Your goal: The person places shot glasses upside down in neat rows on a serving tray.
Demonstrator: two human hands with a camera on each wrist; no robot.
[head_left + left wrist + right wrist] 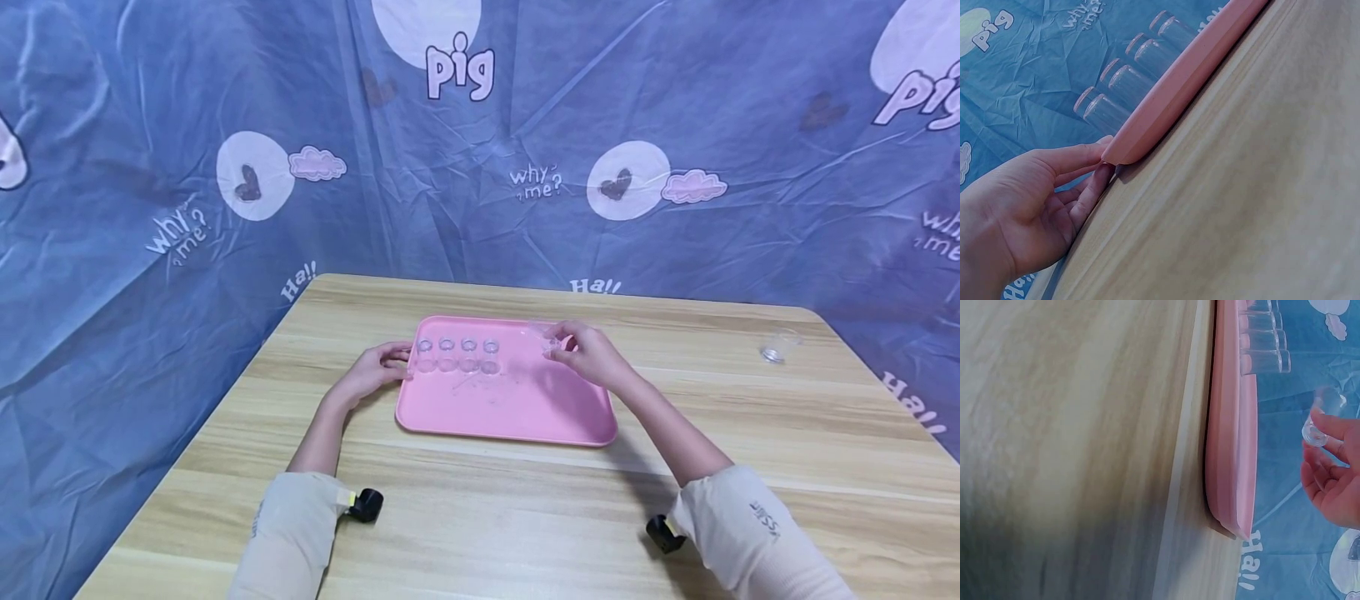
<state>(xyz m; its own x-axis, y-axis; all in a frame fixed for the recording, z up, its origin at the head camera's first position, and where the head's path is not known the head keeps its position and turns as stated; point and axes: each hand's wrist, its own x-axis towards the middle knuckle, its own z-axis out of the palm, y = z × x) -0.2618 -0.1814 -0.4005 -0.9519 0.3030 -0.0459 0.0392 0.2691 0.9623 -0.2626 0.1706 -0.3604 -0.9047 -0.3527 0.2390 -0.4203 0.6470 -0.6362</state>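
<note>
Small clear glass (542, 335) pinched in right hand (588, 354) above far right of pink tray (517, 408), tray's left corner touched by relaxed fingers of left hand (372, 371), four clear glasses (458, 354) lined up on tray.

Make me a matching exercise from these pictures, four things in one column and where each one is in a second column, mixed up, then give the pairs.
1. left hand
2. right hand
3. row of four clear cups
4. lone clear cup

A. on the bare table, far right
B. holds a clear cup above the pink tray
C. touches the tray's left edge
D. stands on the tray

Pairs: 1-C, 2-B, 3-D, 4-A
</note>
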